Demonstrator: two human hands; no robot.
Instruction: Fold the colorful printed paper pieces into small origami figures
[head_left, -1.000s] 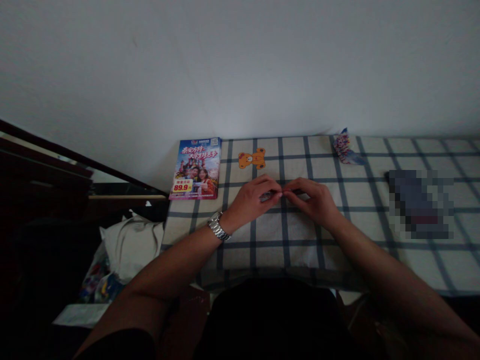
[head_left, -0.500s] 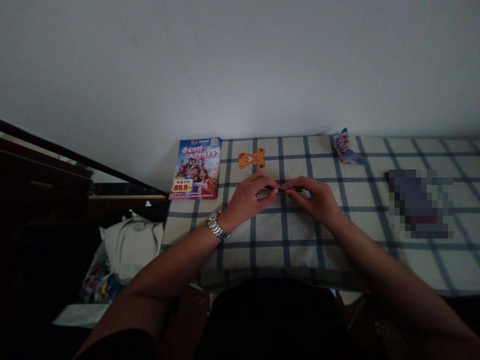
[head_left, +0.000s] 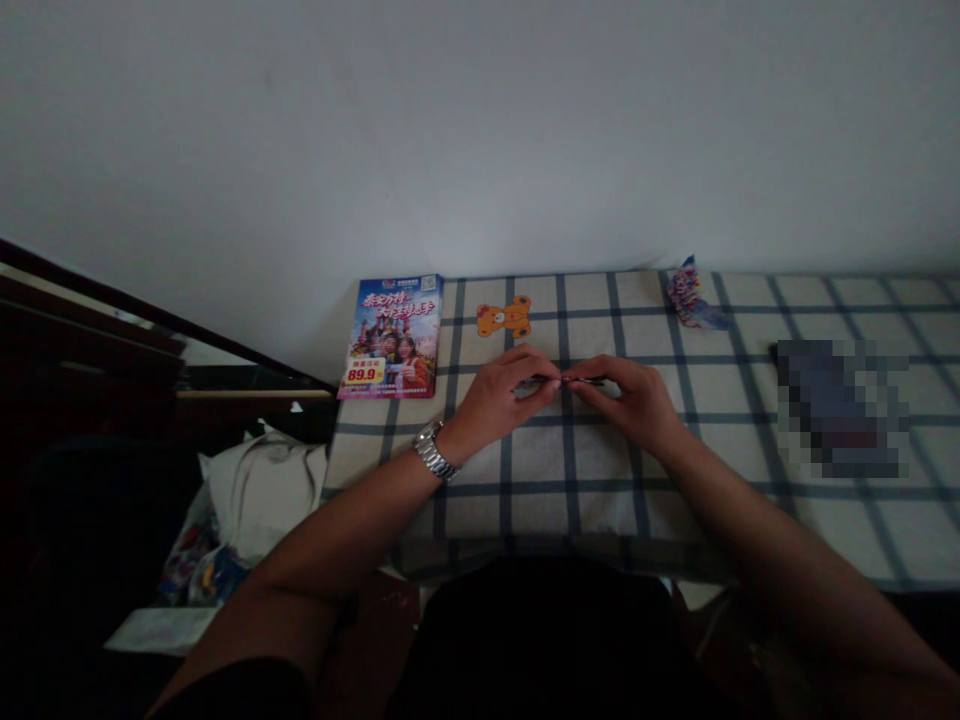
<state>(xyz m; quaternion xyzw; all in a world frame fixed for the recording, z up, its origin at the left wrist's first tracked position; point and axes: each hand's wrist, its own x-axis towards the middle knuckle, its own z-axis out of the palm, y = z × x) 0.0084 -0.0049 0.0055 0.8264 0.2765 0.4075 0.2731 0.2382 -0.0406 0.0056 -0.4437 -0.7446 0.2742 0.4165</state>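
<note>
Both of my hands meet over the checked cloth, fingertips pinched on a thin dark strip [head_left: 595, 380], seen nearly edge-on. What kind of thing it is, I cannot make out. My left hand [head_left: 504, 387], with a silver watch [head_left: 435, 452] on its wrist, is closed around the strip's left part. On its right part, my right hand [head_left: 634, 397] pinches between thumb and fingers. The fingertips almost touch each other. Just beyond the left hand lies a flat orange bear figure [head_left: 504, 317].
A stack of printed leaflets [head_left: 394, 340] lies at the cloth's left end. Toward the wall [head_left: 570, 140] is a crumpled colourful wrapper [head_left: 688, 298]. A blurred dark object [head_left: 832, 400] rests at right. A pale bag [head_left: 266, 490] stands below the left edge.
My left fingertips have shifted slightly right along the strip, closing the small gap to my right fingertips. The other things stay where they were.
</note>
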